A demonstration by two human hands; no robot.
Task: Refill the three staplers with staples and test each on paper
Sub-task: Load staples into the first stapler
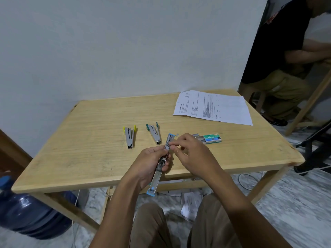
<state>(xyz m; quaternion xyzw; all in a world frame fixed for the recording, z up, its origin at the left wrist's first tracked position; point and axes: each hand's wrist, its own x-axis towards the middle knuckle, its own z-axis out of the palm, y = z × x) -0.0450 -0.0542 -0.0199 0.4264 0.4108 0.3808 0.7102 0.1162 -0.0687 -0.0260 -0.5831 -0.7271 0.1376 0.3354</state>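
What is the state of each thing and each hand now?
blue stapler: swung open flat
yellow stapler: lying on table
green stapler: lying on table
staple box: tray slid out, staples showing
paper: lying flat
left hand: grips blue stapler
right hand: pinches at its magazine

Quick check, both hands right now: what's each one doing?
Left hand: grips the blue stapler, opened flat.
Right hand: fingertips pinch the same stapler's upper half; anything between them is hidden.
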